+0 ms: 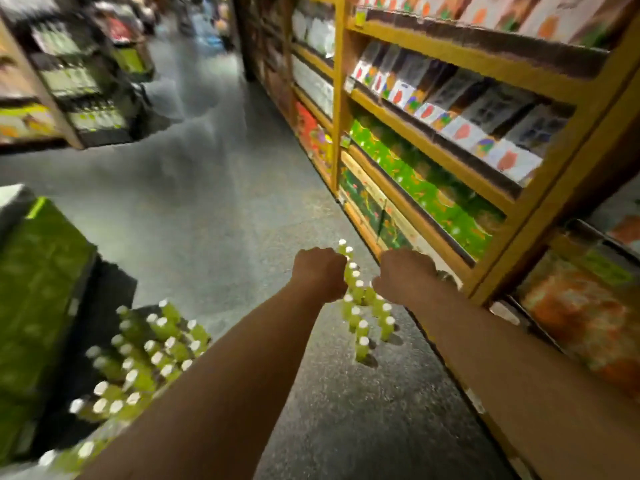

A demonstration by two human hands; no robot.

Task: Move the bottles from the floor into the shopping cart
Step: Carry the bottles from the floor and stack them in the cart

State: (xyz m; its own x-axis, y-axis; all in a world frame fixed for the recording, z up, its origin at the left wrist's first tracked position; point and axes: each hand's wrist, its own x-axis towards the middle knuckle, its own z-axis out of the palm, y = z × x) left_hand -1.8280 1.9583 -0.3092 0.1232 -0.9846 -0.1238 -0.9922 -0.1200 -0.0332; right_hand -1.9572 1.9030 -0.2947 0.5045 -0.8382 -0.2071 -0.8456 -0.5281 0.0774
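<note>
Head view: both arms stretch fwd over a tight double row of green, white-capped bottles (362, 348) standing on the floor (242, 220), close to the yellow shelving (415, 161) on the right. Left hand (320, 271) and right hand (403, 275) sit low, one each side of the row's far half, knuckles up. Fingers are curled under & out of sight, so can't tell if either is clamped on a bottle or just closing in. Frame is blurry too.

Lower left there's a batch of loaded bottles (145, 355), caps up, packed in what looks like the dark shopping cart (104, 299), w/ the left forearm passing just over its near side. Task looks partway done: many are in, a good many are left on the floor.

Risks, as I judge them:
- Row is packed tight. A wrist or knuckle brushing a neighbour on the lift could tip it, and then prob a domino run down the line.
- Grabbing from the far half means hauling back over the near bottles, so a low carry would clip their caps.
- Any top-down grip near the cap could slip mid-swing, esp. if taking more than one per hand.
- Cart sits well to the left, so the load crosses the body. A forearm dragging over the loaded bottles could knock those over as well.
</note>
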